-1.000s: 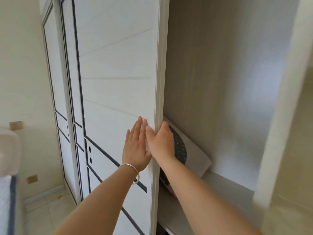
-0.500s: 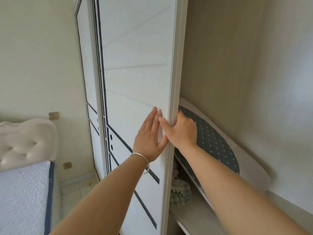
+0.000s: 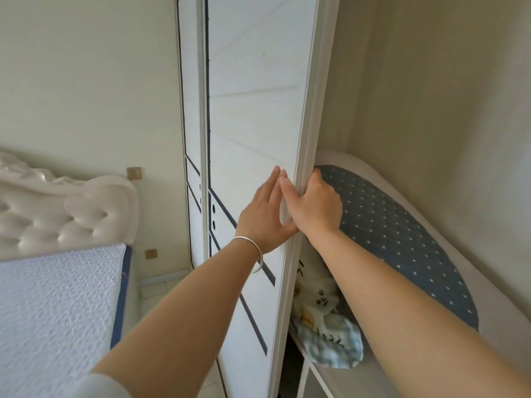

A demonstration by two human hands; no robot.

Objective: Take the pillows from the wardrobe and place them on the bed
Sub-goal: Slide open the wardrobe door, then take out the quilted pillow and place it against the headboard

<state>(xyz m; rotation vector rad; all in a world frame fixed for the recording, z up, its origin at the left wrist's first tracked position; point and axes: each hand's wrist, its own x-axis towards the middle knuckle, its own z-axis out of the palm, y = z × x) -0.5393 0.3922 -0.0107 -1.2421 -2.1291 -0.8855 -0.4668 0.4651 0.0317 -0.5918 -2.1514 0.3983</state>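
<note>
A large pillow (image 3: 396,234) with a dark blue dotted centre and a pale border leans on the wardrobe's inner wall, resting on a shelf (image 3: 347,380). The white sliding wardrobe door (image 3: 253,124) stands partly slid aside. My left hand (image 3: 265,214) lies flat on the door's front, fingers straight, a silver bangle at the wrist. My right hand (image 3: 314,206) is curled around the door's edge, just in front of the pillow. The bed (image 3: 54,320), with a white textured cover, lies at the lower left.
A tufted white headboard (image 3: 63,214) stands behind the bed. Floral and light blue checked fabric (image 3: 324,331) is bunched on the shelf under my right forearm. Wall sockets (image 3: 134,173) sit between bed and wardrobe. A narrow strip of floor (image 3: 155,291) separates them.
The door has slid left, uncovering more of the pillow and the bunched fabric. The view has swung left and down, bringing the bed and headboard into sight.
</note>
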